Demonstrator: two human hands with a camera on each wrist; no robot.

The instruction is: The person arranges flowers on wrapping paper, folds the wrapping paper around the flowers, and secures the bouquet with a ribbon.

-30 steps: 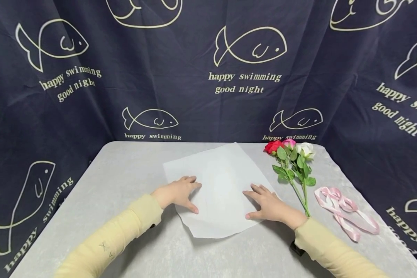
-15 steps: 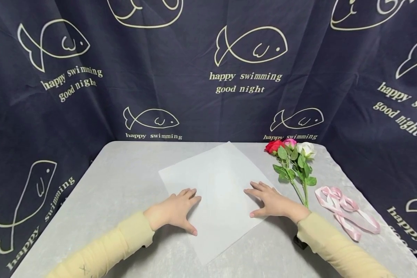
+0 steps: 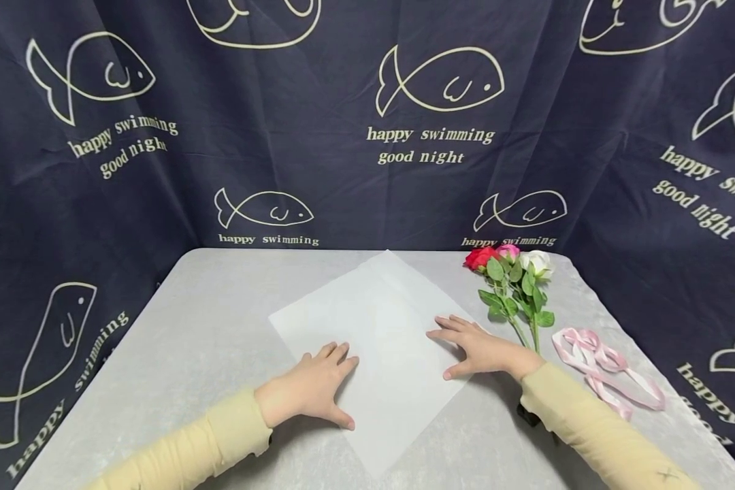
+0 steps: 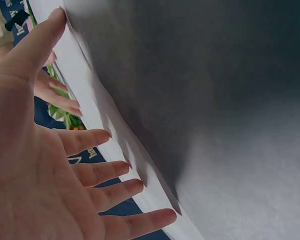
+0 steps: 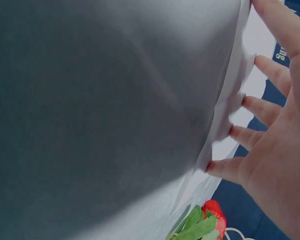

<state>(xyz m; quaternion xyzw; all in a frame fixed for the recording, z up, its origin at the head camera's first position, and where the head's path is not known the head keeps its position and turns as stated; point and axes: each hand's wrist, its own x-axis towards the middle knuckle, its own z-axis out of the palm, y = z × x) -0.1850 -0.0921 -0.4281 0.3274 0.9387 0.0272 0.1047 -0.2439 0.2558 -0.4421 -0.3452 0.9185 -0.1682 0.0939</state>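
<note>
A square sheet of white paper [image 3: 386,327] lies on the grey table with one corner pointing away and one toward the person. On its left side rests my left hand [image 3: 315,388], fingers spread and fingertips on the sheet. My right hand [image 3: 480,347] touches the right side the same way, fingers stretched apart. In the left wrist view, straight fingertips meet the paper [image 4: 135,150] near its edge. The right wrist view shows spread fingers [image 5: 262,110] pressing on the paper's margin, which ripples slightly. Neither hand grips anything.
Three artificial roses, one red [image 3: 481,258], one pink [image 3: 508,254] and one white [image 3: 535,263], lie at the back right. A pink ribbon [image 3: 612,361] lies loosely looped beside their stems. Dark curtains [image 3: 343,122] with fish drawings hang behind the grey table [image 3: 208,306].
The paper has turned counterclockwise, its near corner swinging out toward the person and flattening. My left hand has come nearer the person; my right hand has shifted only slightly.
</note>
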